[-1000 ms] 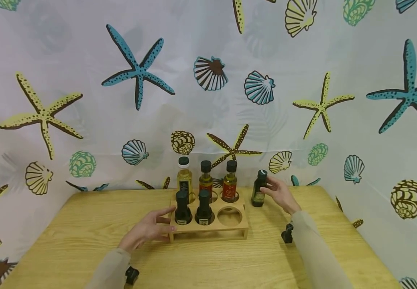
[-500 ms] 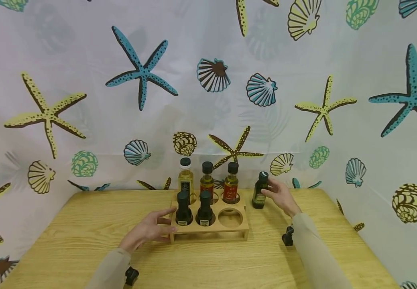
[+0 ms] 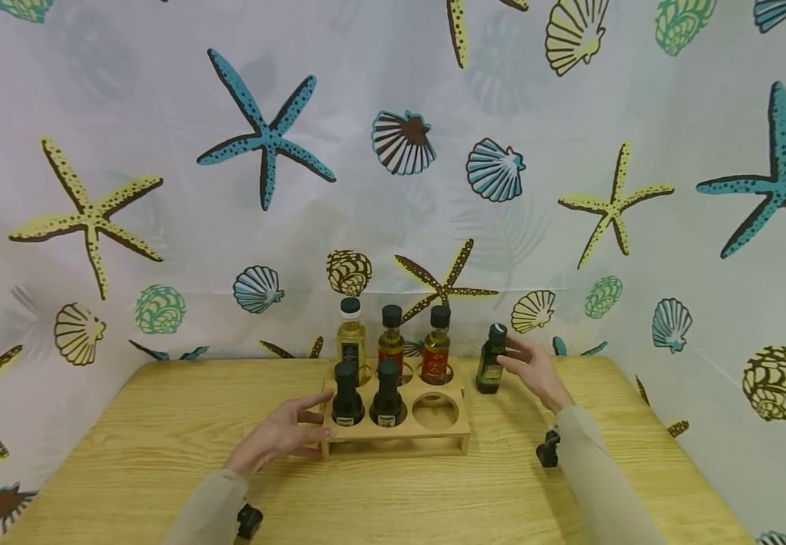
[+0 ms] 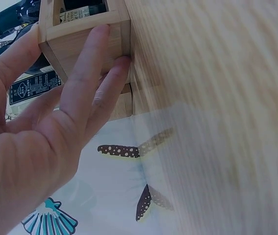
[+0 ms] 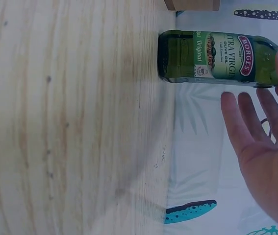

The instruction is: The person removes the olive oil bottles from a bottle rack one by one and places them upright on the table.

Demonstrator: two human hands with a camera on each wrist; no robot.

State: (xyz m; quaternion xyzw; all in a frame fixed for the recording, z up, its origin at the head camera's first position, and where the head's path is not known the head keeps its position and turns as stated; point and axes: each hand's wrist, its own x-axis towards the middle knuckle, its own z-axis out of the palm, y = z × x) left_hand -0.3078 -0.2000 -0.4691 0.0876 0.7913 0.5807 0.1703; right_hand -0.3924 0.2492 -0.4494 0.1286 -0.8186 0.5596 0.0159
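My left hand [image 3: 280, 435] rests against the left end of a wooden bottle rack [image 3: 393, 446], its long fingers laid along the end panel [image 4: 87, 56]. Standing on the table just right of the rack is a green olive oil bottle [image 5: 217, 56] with a dark cap. My right hand [image 3: 531, 371] is beside that bottle, fingers extended and loose, fingertips right at its side; in the right wrist view the thumb overlaps the neck. In the rack's front row are two dark bottles [image 3: 346, 397] and a bare right hole [image 3: 436, 412].
The rack's back row holds a clear oil bottle [image 3: 351, 341] and two red-labelled bottles [image 3: 436, 352]. A pale sheet [image 3: 393, 212] printed with starfish and shells hangs close behind and at both sides of the wooden table [image 3: 393, 499].
My right hand has shifted very slightly to the right beside the olive oil bottle. The left hand stays at the rack, and the head view has shifted a little.
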